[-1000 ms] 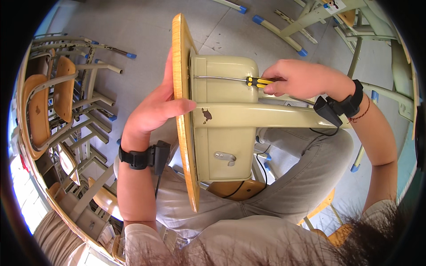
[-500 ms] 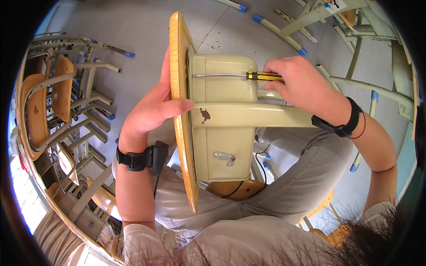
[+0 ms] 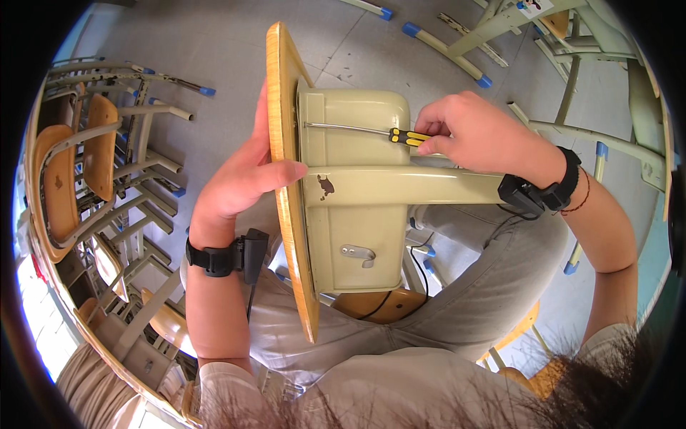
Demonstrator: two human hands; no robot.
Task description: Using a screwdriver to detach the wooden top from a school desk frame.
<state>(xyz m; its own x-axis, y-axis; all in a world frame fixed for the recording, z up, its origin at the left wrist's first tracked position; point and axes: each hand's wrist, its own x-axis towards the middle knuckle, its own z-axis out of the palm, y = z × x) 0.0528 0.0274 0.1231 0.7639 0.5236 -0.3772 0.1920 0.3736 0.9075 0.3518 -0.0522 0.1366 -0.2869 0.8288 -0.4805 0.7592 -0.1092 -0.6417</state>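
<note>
Right hand (image 3: 468, 132) grasping yellow-black screwdriver (image 3: 407, 137), left hand (image 3: 243, 177) clasping tan wooden desktop (image 3: 296, 243), cream metal leg (image 3: 407, 187) crossing matching box (image 3: 357, 227), wood-and-metal chairs (image 3: 61, 175), cartoon sticker (image 3: 534, 7)

We count one left hand (image 3: 236, 179), one right hand (image 3: 475, 136), one desk (image 3: 357, 222) between them, one screwdriver (image 3: 406, 138), one metal hook (image 3: 359, 252) and two black wristbands (image 3: 217, 262). Chairs (image 3: 61, 168) at left overlap too much to count.

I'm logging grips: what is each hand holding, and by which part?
The right hand holds the screwdriver by the rear of its handle; the left hand grips the wooden board across its long edge.
</note>
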